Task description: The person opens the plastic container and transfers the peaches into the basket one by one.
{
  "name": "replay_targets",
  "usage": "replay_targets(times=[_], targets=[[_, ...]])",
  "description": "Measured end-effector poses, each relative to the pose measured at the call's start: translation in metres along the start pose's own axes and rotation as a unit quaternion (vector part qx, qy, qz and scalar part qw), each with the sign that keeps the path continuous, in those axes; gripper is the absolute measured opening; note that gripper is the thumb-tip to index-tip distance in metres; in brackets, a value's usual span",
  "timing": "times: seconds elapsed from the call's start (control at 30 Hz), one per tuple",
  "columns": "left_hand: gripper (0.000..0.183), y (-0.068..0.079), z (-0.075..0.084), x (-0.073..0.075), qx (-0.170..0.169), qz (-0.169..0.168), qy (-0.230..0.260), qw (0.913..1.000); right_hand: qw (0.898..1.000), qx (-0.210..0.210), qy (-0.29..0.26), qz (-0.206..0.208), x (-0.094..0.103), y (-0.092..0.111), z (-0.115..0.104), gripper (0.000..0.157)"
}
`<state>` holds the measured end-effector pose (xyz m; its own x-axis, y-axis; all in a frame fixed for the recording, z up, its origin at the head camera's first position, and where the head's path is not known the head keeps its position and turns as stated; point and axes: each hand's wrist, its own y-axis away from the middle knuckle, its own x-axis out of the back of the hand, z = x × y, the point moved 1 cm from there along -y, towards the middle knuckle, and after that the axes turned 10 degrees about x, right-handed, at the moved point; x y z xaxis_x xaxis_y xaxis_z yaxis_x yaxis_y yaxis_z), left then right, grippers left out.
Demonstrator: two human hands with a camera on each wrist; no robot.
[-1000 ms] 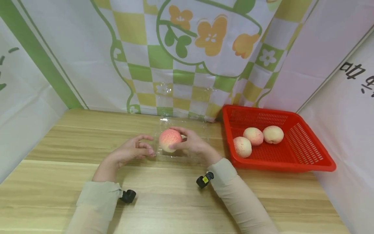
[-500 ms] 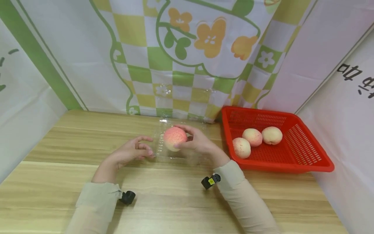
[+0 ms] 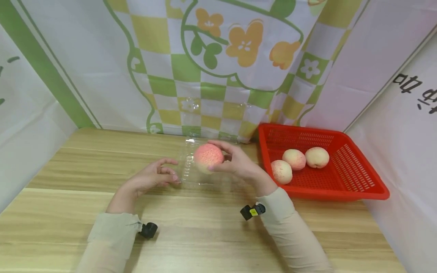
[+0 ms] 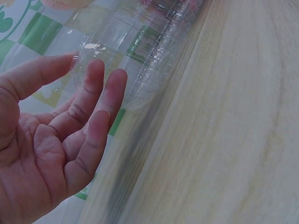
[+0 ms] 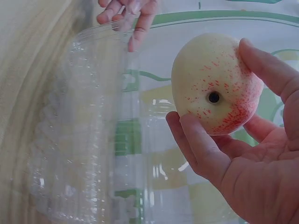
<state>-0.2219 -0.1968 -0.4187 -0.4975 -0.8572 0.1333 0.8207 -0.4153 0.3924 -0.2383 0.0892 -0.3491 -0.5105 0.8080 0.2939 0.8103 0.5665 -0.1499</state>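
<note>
My right hand (image 3: 239, 165) grips a pink and cream artificial peach (image 3: 208, 157), its fingers and thumb around the fruit. In the right wrist view, a dark hole shows in the speckled peach (image 5: 212, 84). The peach is held up over a clear plastic clamshell box (image 3: 191, 178), whose see-through lid stands raised against the cloth behind. At the box's left edge is my left hand (image 3: 150, 176), fingers loosely bent and spread. The left wrist view shows this hand (image 4: 56, 135) with a fingertip touching the clear plastic box (image 4: 112, 51).
A red plastic basket (image 3: 327, 195) stands at the right of the wooden table (image 3: 191, 235), with three pale peaches inside, one of them this peach (image 3: 317, 157). A checked, flowered cloth (image 3: 213, 89) hangs close behind the box.
My right hand has lifted the peach from the plastic box and shifted up and slightly right with it. The left hand has stayed at the box's edge.
</note>
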Motion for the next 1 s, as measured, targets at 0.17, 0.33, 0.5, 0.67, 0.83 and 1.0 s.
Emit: replay_targets(times=[0.17, 0.33, 0.5, 0.67, 0.83, 1.0], targets=[[0.072, 0.001, 0.000, 0.000, 0.000, 0.000, 0.002, 1.0000, 1.000, 0.009, 0.005, -0.001, 0.005, 0.004, -0.006, 0.075], [0.073, 0.001, 0.001, 0.000, -0.003, 0.000, 0.000, 1.0000, 1.000, 0.025, 0.011, 0.003, 0.010, 0.009, -0.011, 0.075], [0.073, 0.001, 0.001, 0.000, -0.003, 0.001, -0.001, 1.0000, 0.999, 0.035, 0.023, 0.017, 0.017, 0.015, -0.015, 0.073], [0.073, 0.001, 0.000, 0.000, -0.002, 0.005, -0.007, 1.0000, 0.999, 0.028, 0.029, 0.032, 0.026, 0.023, -0.019, 0.072], [0.072, 0.000, 0.000, 0.000, -0.001, 0.015, -0.021, 0.9997, 0.998, 0.017, 0.030, 0.051, 0.036, 0.033, -0.025, 0.072], [0.071, -0.001, 0.000, 0.000, 0.002, 0.023, -0.029, 0.9993, 0.997, 0.012, 0.005, 0.070, 0.047, 0.043, -0.032, 0.073]])
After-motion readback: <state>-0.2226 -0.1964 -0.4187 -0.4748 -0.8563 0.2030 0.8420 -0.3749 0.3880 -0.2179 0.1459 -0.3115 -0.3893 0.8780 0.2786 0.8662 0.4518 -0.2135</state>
